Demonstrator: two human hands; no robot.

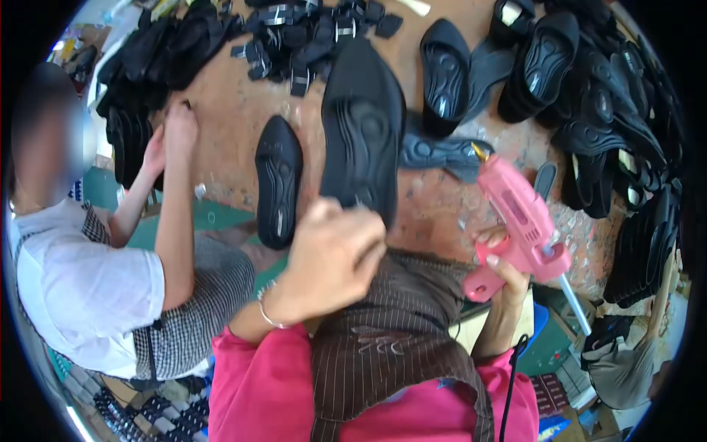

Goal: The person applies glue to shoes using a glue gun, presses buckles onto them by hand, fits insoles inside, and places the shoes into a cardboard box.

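My left hand (331, 254), a bracelet at its wrist, is closed over the near end of a large black pointed shoe sole (362, 125), whose toe points away from me. My fingertips there are partly hidden and slightly blurred. In my right hand (501, 269) is a pink glue gun (519, 214), its brass nozzle pointing up and left and a glue stick coming out of its back. Left of the large sole lies a smaller black sole (279, 184). Behind the glue gun's nozzle is a flat dark insole (442, 155).
Black straps with buckles (313, 44) are heaped at the table's far side. More soles (541, 66) are piled at the right. A co-worker (96, 287) sits at the left, hands over the table (221, 140), near black shoe parts (166, 55).
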